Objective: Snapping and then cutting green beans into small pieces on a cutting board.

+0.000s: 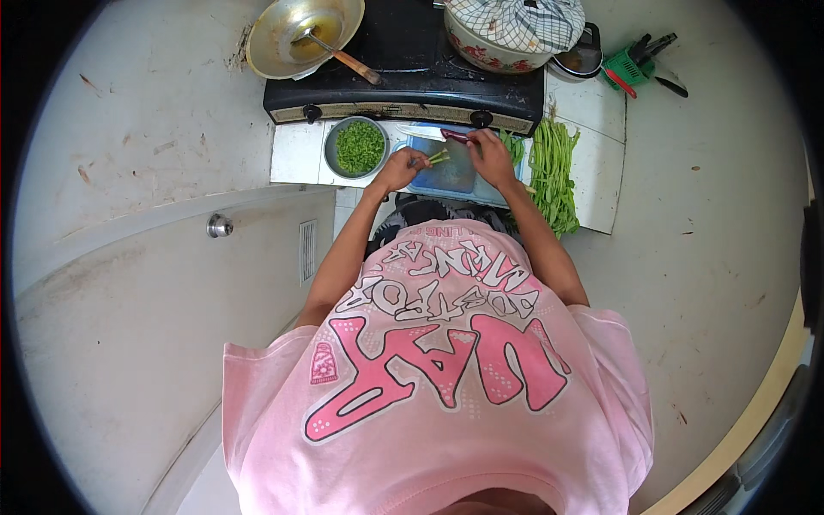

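My left hand (400, 168) pinches a few short green stems (439, 156) over the left part of a blue cutting board (450, 177). Along the board's far edge lies a kitchen knife (425, 132), its blade pointing left. The fingers of my right hand (490, 158) are at the end of its dark red handle; whether they grip it I cannot tell. Some leafy greens (513, 147) rest beyond my right hand, partly hidden by it. Left of my left hand, a grey bowl (329, 161) holds finely chopped greens (359, 147).
A bundle of long-stemmed leafy vegetables (553, 174) lies on the white tiled counter (595, 187) at right. Behind the board stands a black gas stove (399, 96) bearing a wok (270, 45) with a wooden-handled ladle (351, 64) and a cloth-covered pot (492, 55). A green basket (624, 69) holds utensils.
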{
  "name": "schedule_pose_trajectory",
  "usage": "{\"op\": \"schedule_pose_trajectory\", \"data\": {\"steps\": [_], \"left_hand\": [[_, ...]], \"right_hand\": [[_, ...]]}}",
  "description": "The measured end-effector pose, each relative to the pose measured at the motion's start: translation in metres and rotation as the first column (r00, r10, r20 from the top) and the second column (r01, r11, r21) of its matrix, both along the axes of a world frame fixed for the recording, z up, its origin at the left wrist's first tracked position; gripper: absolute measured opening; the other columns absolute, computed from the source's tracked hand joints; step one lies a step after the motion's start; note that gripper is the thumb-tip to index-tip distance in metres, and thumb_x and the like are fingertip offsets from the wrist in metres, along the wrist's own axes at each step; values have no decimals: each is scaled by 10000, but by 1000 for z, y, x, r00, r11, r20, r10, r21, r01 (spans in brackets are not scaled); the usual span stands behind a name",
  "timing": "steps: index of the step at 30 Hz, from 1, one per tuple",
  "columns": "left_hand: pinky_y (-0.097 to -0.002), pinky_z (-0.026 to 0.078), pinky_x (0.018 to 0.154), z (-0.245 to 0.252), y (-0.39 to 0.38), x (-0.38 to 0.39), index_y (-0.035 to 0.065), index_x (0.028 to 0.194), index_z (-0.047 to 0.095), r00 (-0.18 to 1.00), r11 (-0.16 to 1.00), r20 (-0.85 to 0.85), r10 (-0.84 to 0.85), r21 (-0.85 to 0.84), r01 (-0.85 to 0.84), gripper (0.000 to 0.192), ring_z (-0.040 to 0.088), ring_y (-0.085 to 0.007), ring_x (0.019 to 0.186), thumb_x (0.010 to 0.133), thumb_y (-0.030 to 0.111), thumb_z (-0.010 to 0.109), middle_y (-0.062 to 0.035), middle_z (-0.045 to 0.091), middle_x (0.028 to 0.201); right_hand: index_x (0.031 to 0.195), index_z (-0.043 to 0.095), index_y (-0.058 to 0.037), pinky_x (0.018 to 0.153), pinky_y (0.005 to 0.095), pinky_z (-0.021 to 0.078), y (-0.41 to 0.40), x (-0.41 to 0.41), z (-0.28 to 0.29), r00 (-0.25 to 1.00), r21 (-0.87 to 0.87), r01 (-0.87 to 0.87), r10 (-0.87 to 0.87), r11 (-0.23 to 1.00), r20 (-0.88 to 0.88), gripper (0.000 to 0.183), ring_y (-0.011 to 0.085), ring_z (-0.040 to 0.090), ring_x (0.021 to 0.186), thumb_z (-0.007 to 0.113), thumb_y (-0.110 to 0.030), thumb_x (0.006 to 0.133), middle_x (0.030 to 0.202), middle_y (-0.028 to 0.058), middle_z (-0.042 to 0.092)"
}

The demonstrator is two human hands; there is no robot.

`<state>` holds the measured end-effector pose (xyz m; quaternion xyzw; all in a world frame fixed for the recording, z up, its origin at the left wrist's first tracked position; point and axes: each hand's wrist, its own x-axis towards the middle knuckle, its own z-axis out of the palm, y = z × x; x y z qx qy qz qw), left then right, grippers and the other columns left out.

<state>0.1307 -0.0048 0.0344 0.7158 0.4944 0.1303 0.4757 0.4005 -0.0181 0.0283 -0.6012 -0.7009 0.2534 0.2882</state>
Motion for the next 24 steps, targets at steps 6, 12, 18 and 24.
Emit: {"op": "schedule_pose_trajectory", "data": {"steps": [6,12,18,24], "left_hand": [[-389,516,765,-13,-9,-17,53,1072,776,987,990,75,141,21,-143,210,650,-241,786,944,211,724,-139,718,954],[-322,504,685,-15,-11,-22,49,1050,731,969,969,122,214,-154,-195,164,622,-144,715,921,149,750,-64,720,916],[-312,502,675,-28,-12,-11,58,1001,721,971,972,112,210,-127,-196,82,628,-143,692,925,88,710,-49,722,898],[-351,510,725,-45,-5,7,48,978,704,989,993,94,118,-7,-118,76,653,-198,746,917,39,660,-84,727,878]], "right_hand": [[1206,622,-54,936,443,485,3,-17,-19,923,67,-160,125,985,365,329,294,597,1167,663,-138,891,1221,126,616],[1245,605,-57,918,427,475,-1,-29,-41,851,151,-161,59,975,523,398,306,577,1181,638,-90,850,1191,127,616],[1243,594,-7,896,455,503,-21,-27,-41,863,56,-72,34,996,503,402,350,596,1138,637,-76,849,1115,168,576],[1221,506,52,818,575,511,-71,-10,-36,991,-57,106,-101,993,88,381,508,599,959,605,9,855,1148,262,470]]}}
